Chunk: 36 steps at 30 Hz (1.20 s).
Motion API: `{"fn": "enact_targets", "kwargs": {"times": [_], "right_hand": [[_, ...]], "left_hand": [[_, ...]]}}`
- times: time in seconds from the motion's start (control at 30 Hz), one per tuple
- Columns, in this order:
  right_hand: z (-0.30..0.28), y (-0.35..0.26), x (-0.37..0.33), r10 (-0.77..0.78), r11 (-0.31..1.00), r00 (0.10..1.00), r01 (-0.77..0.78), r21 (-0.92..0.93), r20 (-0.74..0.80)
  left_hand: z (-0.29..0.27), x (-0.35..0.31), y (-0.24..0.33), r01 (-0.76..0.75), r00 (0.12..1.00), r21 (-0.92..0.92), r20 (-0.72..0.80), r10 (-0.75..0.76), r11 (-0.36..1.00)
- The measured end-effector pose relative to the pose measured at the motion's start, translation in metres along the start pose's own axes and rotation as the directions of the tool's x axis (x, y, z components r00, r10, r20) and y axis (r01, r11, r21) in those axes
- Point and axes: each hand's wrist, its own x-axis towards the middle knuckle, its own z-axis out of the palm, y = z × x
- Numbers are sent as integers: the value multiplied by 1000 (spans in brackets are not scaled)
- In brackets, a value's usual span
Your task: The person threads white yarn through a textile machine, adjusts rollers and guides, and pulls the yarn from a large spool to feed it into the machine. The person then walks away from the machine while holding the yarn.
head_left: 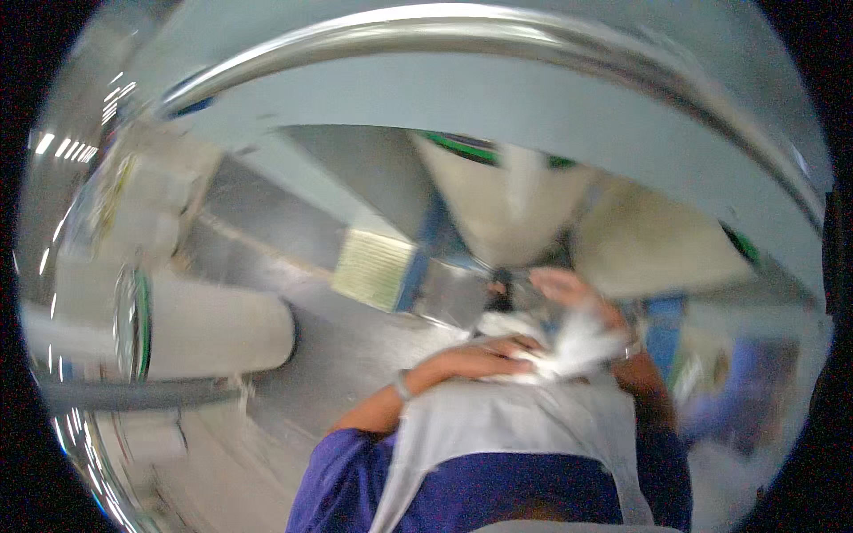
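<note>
Close to my waist, my left hand (499,357) has its fingers closed on crumpled white material (577,345), at the front of my white apron (515,410). Motion smears this material, so I cannot tell whether it is thin plastic or cloth. Just beyond it, my right hand (569,289) is raised with its fingers stretched out, also blurred. The white material passes in front of my right wrist, and no grip by the right fingers shows.
A pale machine panel with a shiny metal rail (426,35) arches ahead. Large cream drums with green bands (506,204) stand beneath it. Another cream drum (218,329) is at the left, near a yellowish ribbed block (373,266). A blurred blue shape (755,391) lies at the right.
</note>
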Motion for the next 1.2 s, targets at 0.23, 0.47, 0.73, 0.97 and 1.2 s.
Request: {"fn": "enact_targets", "kwargs": {"times": [0.23, 0.47, 0.73, 0.97, 1.2], "right_hand": [[50, 19, -12, 278, 944, 926, -213, -253, 256], [82, -2, -23, 441, 816, 841, -230, -531, 314], [142, 10, 1, 263, 812, 888, 8, -583, 378], [250, 13, 74, -290, 685, 871, 478, -550, 397], [380, 43, 91, -314, 408, 691, 717, -565, 651]], "left_hand": [[15, 7, 0, -71, 964, 6, -255, 71, 997], [-6, -17, -34, -585, 661, -713, -695, -282, 387], [-13, -89, -52, -837, 539, -546, -811, -226, -38], [8, -162, -23, -901, 433, -425, -894, -115, -85], [97, -329, -21, -984, 111, -134, -977, -184, 114]]}}
